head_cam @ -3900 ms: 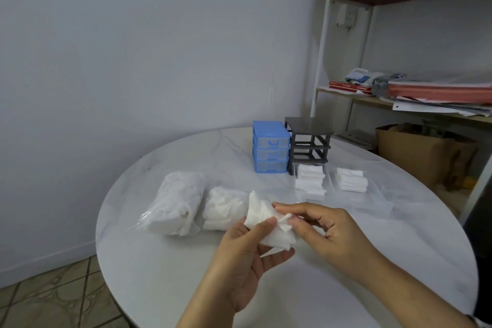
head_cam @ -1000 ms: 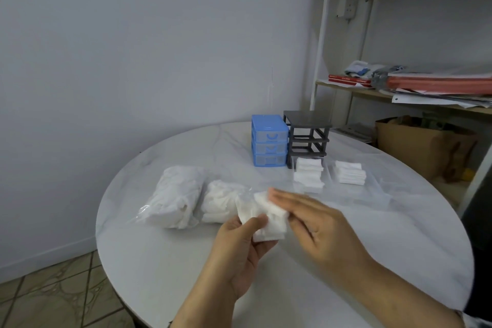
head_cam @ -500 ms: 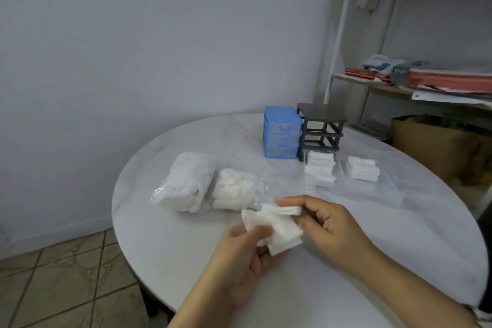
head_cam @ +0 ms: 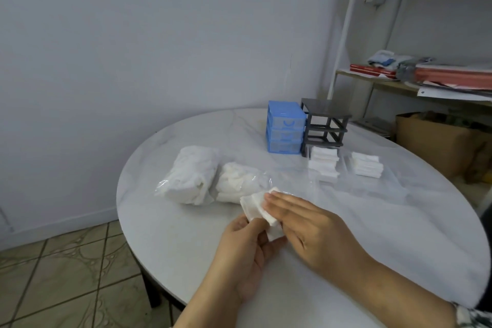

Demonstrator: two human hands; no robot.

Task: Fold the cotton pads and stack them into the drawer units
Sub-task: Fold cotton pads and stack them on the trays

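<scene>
pinching cotton pad (head_cam: 259,206) in left hand (head_cam: 249,245) grip, right hand (head_cam: 310,226) flat, fingers straight, pressing it

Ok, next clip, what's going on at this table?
A person is folding a cotton pad: the left hand grips it from below while the right hand presses flat fingers on top. Two bags of pads lie nearby. Two folded stacks sit in front of the blue drawer unit and the dark frame, not yet put away.

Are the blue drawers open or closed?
Closed. All three fronts of the blue drawers sit flush with the frame; none is pulled out.
</scene>
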